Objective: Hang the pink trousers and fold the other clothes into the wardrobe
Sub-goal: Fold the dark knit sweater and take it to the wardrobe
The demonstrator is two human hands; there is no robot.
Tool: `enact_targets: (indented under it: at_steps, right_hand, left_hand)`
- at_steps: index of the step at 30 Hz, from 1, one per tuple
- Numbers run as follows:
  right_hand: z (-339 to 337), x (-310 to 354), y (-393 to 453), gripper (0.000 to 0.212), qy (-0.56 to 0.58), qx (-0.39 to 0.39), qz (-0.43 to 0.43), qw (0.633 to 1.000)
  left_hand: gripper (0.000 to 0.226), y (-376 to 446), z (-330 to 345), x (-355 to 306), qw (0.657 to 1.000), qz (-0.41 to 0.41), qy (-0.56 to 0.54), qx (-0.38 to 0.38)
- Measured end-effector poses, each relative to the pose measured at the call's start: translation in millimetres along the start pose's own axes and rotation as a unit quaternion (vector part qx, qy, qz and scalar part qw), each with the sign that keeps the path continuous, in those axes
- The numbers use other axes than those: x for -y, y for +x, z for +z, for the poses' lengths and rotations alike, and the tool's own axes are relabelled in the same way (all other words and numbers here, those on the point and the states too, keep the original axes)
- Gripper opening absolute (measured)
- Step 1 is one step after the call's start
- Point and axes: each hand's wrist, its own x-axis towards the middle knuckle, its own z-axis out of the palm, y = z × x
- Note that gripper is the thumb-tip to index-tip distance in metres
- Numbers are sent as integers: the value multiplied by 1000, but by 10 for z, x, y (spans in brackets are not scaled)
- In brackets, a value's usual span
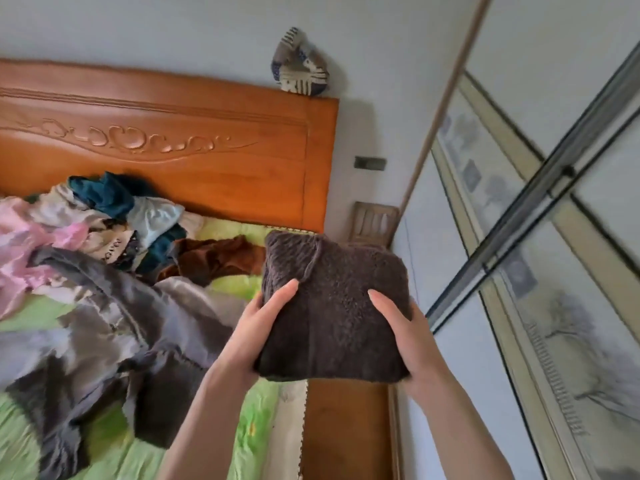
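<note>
folded brown fleece (334,306) lifted off bed (104,427), ready for wardrobe.
left hand (258,329) and right hand (403,327) clamp opposite sides so folds hold; unfolded pile (86,223) left of them.

Carved wooden headboard (173,140), pale wall (173,29), green bedsheet (114,441), wooden chair (374,223)

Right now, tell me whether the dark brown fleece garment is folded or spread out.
Folded. The dark brown fleece garment is a compact square bundle, held clear of the bed between the left hand and right hand.

A folded dark brown fleecy garment (334,306), squarish and level, is held above the bed's edge.
</note>
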Motion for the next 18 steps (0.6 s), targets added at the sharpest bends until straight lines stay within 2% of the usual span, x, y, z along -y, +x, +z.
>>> enact_targets:
  at_steps: [6,11,14,18]
  right_hand:
    - [-768,123,-222,107,66,-88,7,994]
    - [-1322,308,-403,72,135,-118,17,984]
    - [-1525,341,-429,57,186,-117,34,975]
    - [-1630,361,-376,52,228,-130,51,964]
  left_hand:
    - [53,296,833,128,994,-8,49,103]
    - [68,472,1397,259,981,-48,87,169]
    - [71,585,1643,327,973,-39,117,193]
    - [87,790,1873,309,964,-39,157,211]
